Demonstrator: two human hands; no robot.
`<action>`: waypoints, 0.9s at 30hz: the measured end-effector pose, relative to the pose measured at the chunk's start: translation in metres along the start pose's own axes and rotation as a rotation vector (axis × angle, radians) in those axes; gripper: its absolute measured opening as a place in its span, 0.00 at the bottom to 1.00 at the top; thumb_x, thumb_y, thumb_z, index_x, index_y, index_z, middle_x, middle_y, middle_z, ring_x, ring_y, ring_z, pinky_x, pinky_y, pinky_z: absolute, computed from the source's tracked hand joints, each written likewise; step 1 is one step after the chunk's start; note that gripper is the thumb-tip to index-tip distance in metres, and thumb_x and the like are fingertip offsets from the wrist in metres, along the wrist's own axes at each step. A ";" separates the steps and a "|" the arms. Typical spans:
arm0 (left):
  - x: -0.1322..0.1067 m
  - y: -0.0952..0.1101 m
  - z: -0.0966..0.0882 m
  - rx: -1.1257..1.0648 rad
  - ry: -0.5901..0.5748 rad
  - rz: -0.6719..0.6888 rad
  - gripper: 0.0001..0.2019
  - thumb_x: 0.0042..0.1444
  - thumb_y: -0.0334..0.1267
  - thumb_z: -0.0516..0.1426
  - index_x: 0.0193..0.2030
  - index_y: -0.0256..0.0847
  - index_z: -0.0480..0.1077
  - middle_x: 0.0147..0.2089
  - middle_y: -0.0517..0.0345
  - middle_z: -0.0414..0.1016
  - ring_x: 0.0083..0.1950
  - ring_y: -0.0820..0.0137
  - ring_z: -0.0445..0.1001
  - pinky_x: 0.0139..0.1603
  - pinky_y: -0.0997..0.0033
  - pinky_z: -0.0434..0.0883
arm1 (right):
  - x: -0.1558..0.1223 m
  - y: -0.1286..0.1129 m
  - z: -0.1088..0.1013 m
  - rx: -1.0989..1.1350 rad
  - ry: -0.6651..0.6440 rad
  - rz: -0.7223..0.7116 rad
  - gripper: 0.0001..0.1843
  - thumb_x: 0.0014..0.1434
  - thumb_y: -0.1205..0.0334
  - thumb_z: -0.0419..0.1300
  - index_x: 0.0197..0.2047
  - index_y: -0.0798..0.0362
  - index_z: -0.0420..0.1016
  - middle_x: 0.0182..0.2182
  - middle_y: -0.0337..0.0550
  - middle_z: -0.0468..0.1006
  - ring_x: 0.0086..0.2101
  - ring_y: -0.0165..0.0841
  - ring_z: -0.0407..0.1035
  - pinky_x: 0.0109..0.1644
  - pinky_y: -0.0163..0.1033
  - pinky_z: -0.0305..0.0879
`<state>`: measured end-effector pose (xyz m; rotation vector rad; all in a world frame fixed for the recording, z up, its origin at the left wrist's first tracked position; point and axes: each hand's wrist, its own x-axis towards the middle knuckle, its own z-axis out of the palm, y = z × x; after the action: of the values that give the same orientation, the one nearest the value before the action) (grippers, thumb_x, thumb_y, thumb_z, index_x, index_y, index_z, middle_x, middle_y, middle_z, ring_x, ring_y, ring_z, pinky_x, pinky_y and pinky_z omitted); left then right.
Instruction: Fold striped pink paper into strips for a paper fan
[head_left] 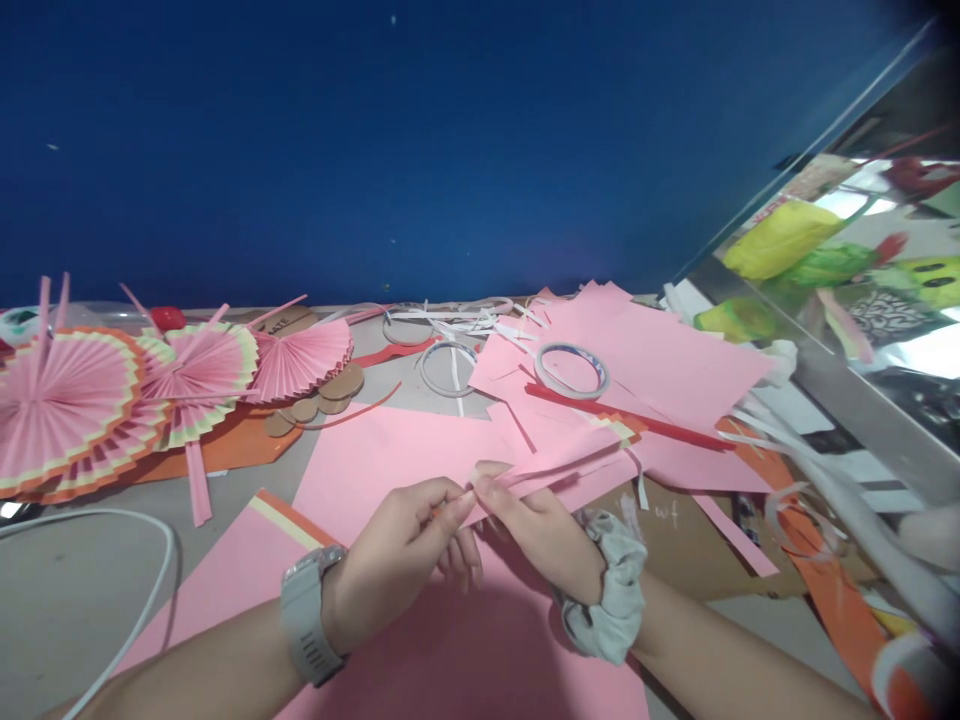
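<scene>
Both hands meet at the middle, thumbs and fingers pinched on one pink paper [559, 462] that is being held in narrow folds. My left hand [409, 540], with a grey watch on the wrist, grips its near left end. Close beside it my right hand [536, 535], a pale scrunchie [611, 585] round the wrist, is closed on the same end. The folded paper points away to the right, its far tip edged in orange and yellow. Below the hands lies a large pink sheet [480, 650]. A pink piece with an orange and yellow border [289, 520] lies to the left.
Pleated pink paper fans [67, 400] stand at the left, near brown cardboard discs [341, 385]. Tape rolls [571, 371], a red strip [637, 418] and pink sheets [660, 350] lie behind the hands. A white cable [161, 570] curves at left; a blue panel [420, 150] rises behind.
</scene>
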<state>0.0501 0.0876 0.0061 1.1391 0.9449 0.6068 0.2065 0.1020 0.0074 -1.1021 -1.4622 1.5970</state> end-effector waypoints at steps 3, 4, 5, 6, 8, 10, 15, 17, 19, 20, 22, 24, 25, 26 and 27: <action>0.001 0.000 0.002 -0.005 0.003 -0.013 0.17 0.63 0.48 0.44 0.31 0.38 0.63 0.22 0.58 0.73 0.21 0.74 0.70 0.25 0.75 0.65 | 0.000 0.003 0.002 0.021 0.068 -0.027 0.17 0.63 0.56 0.49 0.24 0.52 0.57 0.21 0.32 0.55 0.23 0.26 0.51 0.29 0.33 0.52; 0.002 0.001 0.002 -0.012 0.001 -0.013 0.17 0.63 0.48 0.44 0.32 0.38 0.62 0.22 0.58 0.74 0.21 0.75 0.70 0.24 0.76 0.65 | 0.000 0.004 0.002 0.028 0.083 -0.028 0.17 0.64 0.56 0.49 0.24 0.52 0.57 0.21 0.32 0.55 0.23 0.26 0.52 0.30 0.33 0.53; 0.002 0.001 0.003 -0.023 -0.002 -0.013 0.17 0.63 0.48 0.43 0.32 0.38 0.62 0.23 0.57 0.74 0.21 0.75 0.70 0.24 0.76 0.65 | 0.000 0.004 0.001 0.034 0.097 -0.025 0.18 0.63 0.55 0.49 0.24 0.52 0.57 0.21 0.32 0.55 0.23 0.26 0.52 0.30 0.33 0.53; 0.002 0.001 0.003 -0.037 -0.005 -0.014 0.17 0.63 0.48 0.43 0.32 0.38 0.62 0.25 0.57 0.75 0.22 0.75 0.71 0.25 0.76 0.66 | 0.001 0.005 0.001 0.037 0.111 -0.018 0.18 0.63 0.55 0.49 0.24 0.52 0.56 0.20 0.31 0.54 0.23 0.26 0.52 0.30 0.33 0.53; 0.003 0.000 0.003 -0.065 0.005 -0.023 0.17 0.63 0.48 0.44 0.32 0.38 0.61 0.26 0.56 0.75 0.22 0.74 0.71 0.25 0.75 0.67 | 0.001 0.007 0.000 0.031 0.139 -0.005 0.18 0.63 0.53 0.49 0.24 0.52 0.56 0.19 0.31 0.53 0.21 0.25 0.50 0.28 0.33 0.52; 0.003 -0.002 0.002 -0.073 0.035 -0.033 0.16 0.62 0.49 0.46 0.31 0.39 0.60 0.23 0.58 0.74 0.20 0.75 0.70 0.23 0.76 0.66 | 0.000 0.007 -0.001 0.013 0.159 0.001 0.18 0.63 0.53 0.50 0.23 0.52 0.56 0.18 0.30 0.52 0.20 0.25 0.48 0.26 0.33 0.50; -0.001 -0.002 0.000 -0.011 0.085 -0.008 0.18 0.61 0.50 0.48 0.26 0.39 0.57 0.15 0.65 0.67 0.16 0.78 0.63 0.18 0.80 0.60 | 0.001 0.006 -0.007 -0.023 0.118 -0.022 0.19 0.64 0.54 0.48 0.23 0.52 0.57 0.18 0.30 0.53 0.20 0.25 0.49 0.26 0.33 0.50; -0.001 0.000 -0.001 0.001 -0.002 0.014 0.19 0.62 0.50 0.46 0.27 0.38 0.59 0.18 0.61 0.69 0.18 0.78 0.65 0.21 0.79 0.63 | 0.002 0.005 -0.009 -0.013 -0.006 -0.039 0.18 0.64 0.54 0.48 0.24 0.53 0.59 0.20 0.32 0.56 0.21 0.25 0.52 0.28 0.33 0.53; -0.001 0.002 0.000 -0.022 -0.105 0.002 0.19 0.63 0.49 0.45 0.29 0.37 0.61 0.21 0.58 0.72 0.19 0.77 0.67 0.23 0.77 0.64 | 0.003 0.005 -0.011 0.002 -0.135 -0.053 0.18 0.63 0.54 0.48 0.24 0.53 0.61 0.20 0.34 0.60 0.23 0.26 0.56 0.29 0.34 0.55; -0.001 0.002 0.000 -0.039 -0.139 -0.017 0.18 0.62 0.49 0.45 0.30 0.37 0.61 0.22 0.58 0.73 0.19 0.77 0.66 0.22 0.77 0.64 | 0.004 0.006 -0.011 0.008 -0.174 -0.056 0.18 0.63 0.53 0.49 0.24 0.54 0.61 0.21 0.34 0.61 0.23 0.26 0.58 0.30 0.34 0.57; 0.000 0.002 0.000 -0.065 -0.164 -0.050 0.17 0.62 0.49 0.45 0.32 0.38 0.61 0.22 0.58 0.73 0.17 0.77 0.66 0.21 0.78 0.63 | 0.005 0.006 -0.013 0.016 -0.167 -0.057 0.18 0.63 0.53 0.48 0.25 0.53 0.61 0.21 0.35 0.63 0.24 0.27 0.60 0.31 0.34 0.58; 0.001 0.000 -0.001 -0.078 -0.170 -0.064 0.17 0.62 0.49 0.45 0.33 0.37 0.62 0.21 0.58 0.73 0.17 0.78 0.66 0.21 0.78 0.63 | 0.006 0.007 -0.014 0.024 -0.077 -0.051 0.18 0.64 0.53 0.47 0.26 0.53 0.60 0.22 0.35 0.63 0.25 0.27 0.60 0.32 0.35 0.59; 0.001 0.000 -0.001 -0.081 -0.175 -0.069 0.17 0.62 0.49 0.45 0.33 0.37 0.62 0.21 0.58 0.74 0.17 0.78 0.66 0.21 0.78 0.63 | 0.007 0.008 -0.015 0.026 -0.033 -0.047 0.17 0.64 0.53 0.47 0.26 0.53 0.60 0.22 0.34 0.62 0.25 0.27 0.60 0.32 0.35 0.59; 0.001 -0.001 -0.001 -0.088 -0.183 -0.076 0.16 0.62 0.49 0.45 0.34 0.37 0.62 0.21 0.57 0.74 0.17 0.77 0.66 0.21 0.78 0.64 | 0.007 0.008 -0.015 0.028 -0.001 -0.043 0.17 0.64 0.53 0.47 0.26 0.52 0.59 0.22 0.34 0.61 0.25 0.27 0.60 0.31 0.35 0.59; 0.001 -0.001 -0.002 -0.099 -0.192 -0.083 0.16 0.63 0.49 0.45 0.34 0.37 0.62 0.21 0.57 0.74 0.17 0.77 0.67 0.22 0.78 0.64 | 0.008 0.008 -0.016 0.029 0.012 -0.040 0.17 0.64 0.53 0.48 0.26 0.52 0.59 0.21 0.33 0.60 0.24 0.27 0.60 0.31 0.35 0.59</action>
<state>0.0494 0.0893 0.0046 1.0444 0.7846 0.4633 0.2182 0.1144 -0.0017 -1.0584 -1.4401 1.5766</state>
